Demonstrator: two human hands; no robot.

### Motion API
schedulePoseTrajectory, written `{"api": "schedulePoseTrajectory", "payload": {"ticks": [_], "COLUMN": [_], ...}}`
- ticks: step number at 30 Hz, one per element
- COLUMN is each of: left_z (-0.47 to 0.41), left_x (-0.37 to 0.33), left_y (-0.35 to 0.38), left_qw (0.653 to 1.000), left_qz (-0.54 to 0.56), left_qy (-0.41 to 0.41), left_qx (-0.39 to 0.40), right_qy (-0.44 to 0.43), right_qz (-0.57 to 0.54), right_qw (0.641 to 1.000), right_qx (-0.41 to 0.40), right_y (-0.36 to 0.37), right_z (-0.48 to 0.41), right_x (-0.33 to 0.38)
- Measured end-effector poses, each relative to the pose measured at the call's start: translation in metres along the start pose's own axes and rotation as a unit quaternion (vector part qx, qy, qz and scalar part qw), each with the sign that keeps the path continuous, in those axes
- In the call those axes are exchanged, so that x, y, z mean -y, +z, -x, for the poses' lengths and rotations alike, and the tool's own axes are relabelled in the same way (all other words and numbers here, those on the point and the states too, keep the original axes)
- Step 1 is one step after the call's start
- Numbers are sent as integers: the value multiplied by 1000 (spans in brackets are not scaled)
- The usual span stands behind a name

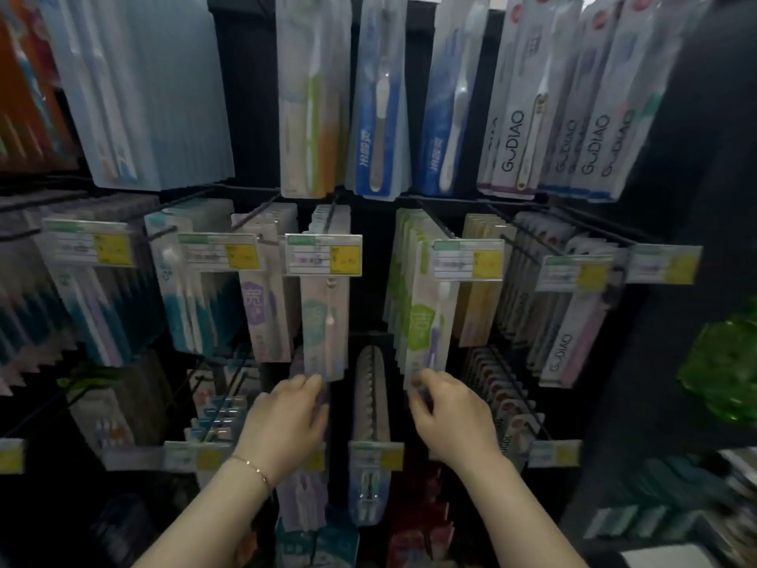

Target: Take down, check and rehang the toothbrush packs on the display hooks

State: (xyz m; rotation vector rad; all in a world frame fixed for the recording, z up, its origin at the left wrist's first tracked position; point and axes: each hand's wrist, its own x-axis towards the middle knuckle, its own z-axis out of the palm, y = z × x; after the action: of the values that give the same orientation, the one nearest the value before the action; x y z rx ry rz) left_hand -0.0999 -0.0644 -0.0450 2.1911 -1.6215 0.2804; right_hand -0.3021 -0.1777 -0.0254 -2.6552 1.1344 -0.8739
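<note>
Head view: middle row, two packs in play; teal pack hanging from its hook behind a price tag, bottom edge met by the left hand, fingertips curled up against the lower corner, touching, though whether pinching or just resting cannot be told; green pack at the front of the next stack to the right, tilted slightly, lower edge caught between thumb and fingers of the right hand, fingers narrow, closed on the corner; thin bracelet on the left wrist; between the hands, one row down, grey packs running back along a peg; further out, yellowish packs right of the green ones; GUDIAO packs top right; blue packs and a green-handled brush hanging top centre; pale blue stack top left; something green and glossy at the far right edge, blurred, not identifiable.
</note>
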Motion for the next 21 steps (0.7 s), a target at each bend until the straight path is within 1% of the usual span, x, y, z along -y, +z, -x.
{"api": "schedulePoseTrajectory", "payload": {"ticks": [9, 16, 21], "left_z": [4, 3, -2], "left_x": [-32, -37, -28], "left_y": [14, 13, 9], "left_qw": [999, 1000, 1000], "left_qz": [10, 11, 7], "left_qy": [-7, -11, -12], "left_qx": [-32, -25, -3], "right_qy": [8, 19, 48], "right_qz": [11, 6, 2], "right_qw": [1000, 1000, 999], "right_qx": [19, 20, 20], "right_y": [-12, -10, -13], "right_z": [4, 6, 6], "right_x": [-43, -45, -47]}}
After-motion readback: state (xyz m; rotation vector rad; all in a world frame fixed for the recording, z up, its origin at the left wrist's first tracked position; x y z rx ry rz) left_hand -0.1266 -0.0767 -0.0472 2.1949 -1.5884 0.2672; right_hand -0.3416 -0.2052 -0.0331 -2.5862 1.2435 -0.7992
